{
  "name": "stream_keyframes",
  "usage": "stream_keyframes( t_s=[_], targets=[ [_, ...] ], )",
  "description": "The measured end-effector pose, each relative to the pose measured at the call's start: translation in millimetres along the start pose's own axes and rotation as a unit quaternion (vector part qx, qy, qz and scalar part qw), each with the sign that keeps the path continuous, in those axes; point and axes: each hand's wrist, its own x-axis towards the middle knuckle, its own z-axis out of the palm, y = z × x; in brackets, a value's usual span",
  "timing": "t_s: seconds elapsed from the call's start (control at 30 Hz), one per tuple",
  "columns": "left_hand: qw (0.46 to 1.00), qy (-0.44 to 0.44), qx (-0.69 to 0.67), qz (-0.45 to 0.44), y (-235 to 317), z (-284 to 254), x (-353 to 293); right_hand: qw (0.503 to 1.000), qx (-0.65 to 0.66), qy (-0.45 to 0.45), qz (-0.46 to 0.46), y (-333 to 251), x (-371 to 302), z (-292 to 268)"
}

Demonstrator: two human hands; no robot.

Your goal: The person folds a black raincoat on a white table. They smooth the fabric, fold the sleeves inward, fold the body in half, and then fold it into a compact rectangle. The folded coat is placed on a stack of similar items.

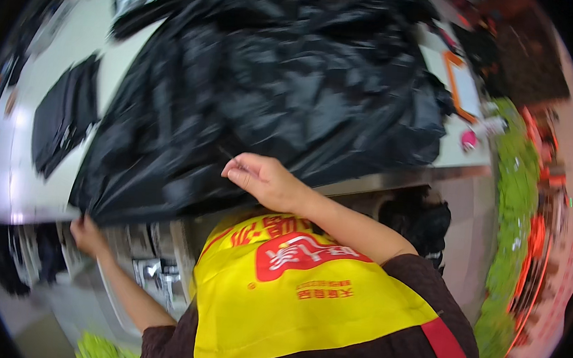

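Note:
A large sheet of thin, shiny black material [253, 89], wrinkled all over, is spread across the white table. I cannot tell whether it is cloth or plastic. At its near left corner, by the table's edge, my left hand [87, 235] is closed on the material. My right hand [266, 181] is over the sheet's near middle, fingers pinched around a slim dark pointed tool [226, 153]. Only the tip of that tool sticks out toward the far left; the rest is hidden in my fingers, so its kind cannot be made out.
A folded dark garment stack [67, 115] lies on the white table [23, 185] at left. An orange-framed white board [462, 85] and a small pink item [468, 140] are at the right end. Bright green material [514, 197] hangs further right. Dark items [418, 219] are stowed below the tabletop.

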Motion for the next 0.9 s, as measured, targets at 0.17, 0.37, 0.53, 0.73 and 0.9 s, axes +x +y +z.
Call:
stream_keyframes(
  t_s=[0.17, 0.37, 0.53, 0.73, 0.9],
  targets=[
    [0.978, 0.097, 0.158, 0.091, 21, 23, 9, 0.933, -0.221, 0.268, -0.098, 33, -76, -112],
    [0.885, -0.196, -0.189, 0.377, 313, 66, -162, 0.714, -0.229, 0.658, -0.068, 98, -190, -274],
    [0.824, -0.354, 0.043, 0.441, 327, 132, -237, 0.624, 0.112, 0.774, -0.008, 162, -237, -432],
    [0.832, -0.431, -0.086, 0.338, 363, 134, -230, 0.556, 0.297, 0.774, 0.052, 167, -185, -543],
    [0.753, -0.519, -0.399, 0.061, 440, 105, -232, 0.742, -0.157, 0.596, -0.262, 10, -75, -431]
  ],
)
